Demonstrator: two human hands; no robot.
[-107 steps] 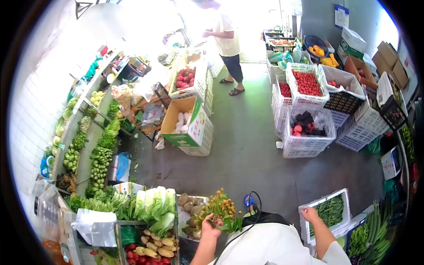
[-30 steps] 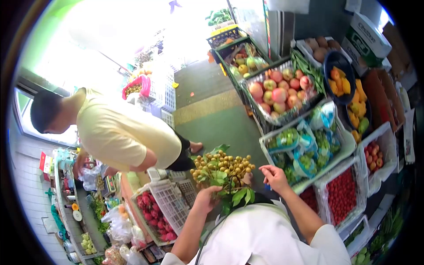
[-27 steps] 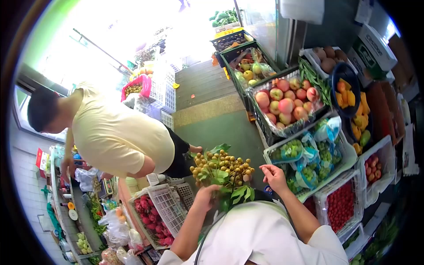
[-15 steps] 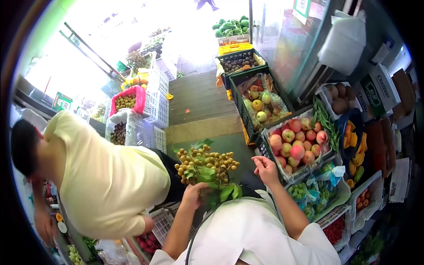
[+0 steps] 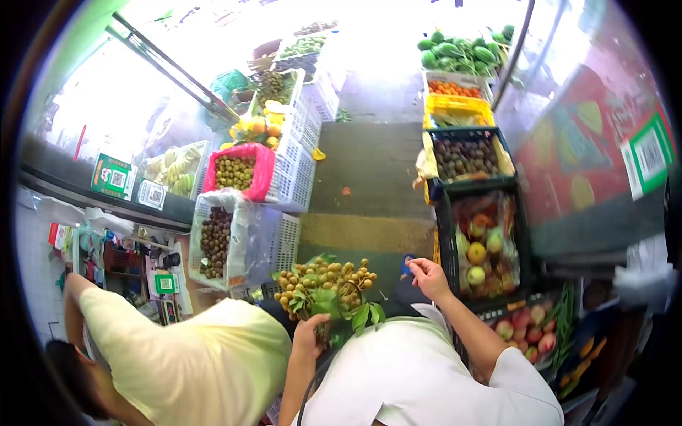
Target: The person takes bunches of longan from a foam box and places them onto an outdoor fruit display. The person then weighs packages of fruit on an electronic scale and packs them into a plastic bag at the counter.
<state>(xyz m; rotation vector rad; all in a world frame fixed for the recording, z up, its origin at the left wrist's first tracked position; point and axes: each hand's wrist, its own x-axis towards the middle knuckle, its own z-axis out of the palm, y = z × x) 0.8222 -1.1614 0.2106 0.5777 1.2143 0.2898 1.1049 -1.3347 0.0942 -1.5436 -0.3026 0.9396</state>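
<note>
A leafy bunch of longans [image 5: 328, 278], round and yellow-brown on their stems, hangs in front of my body. My left hand [image 5: 310, 336] is closed around its stems at the lower end, with green leaves beside the fingers. To the right of the bunch and apart from it, my right hand [image 5: 429, 279] is raised, fingers curled and thumb against the index finger. Whether anything small is pinched there cannot be made out. Just left of its fingertips shows a small blue patch [image 5: 407, 265] of unclear kind.
A person in a pale yellow shirt [image 5: 206, 362] bends over at my left. Fruit crates line both sides of the walkway [image 5: 362, 170]: a white crate with dark round fruit [image 5: 215, 241] on the left, a black crate with bagged apples [image 5: 477, 245] and peaches [image 5: 526, 330] on the right.
My view has swung to the right and shows more of the doorway. The bunch stays in my left hand, and my right hand keeps its curled pose. The other person bends lower.
</note>
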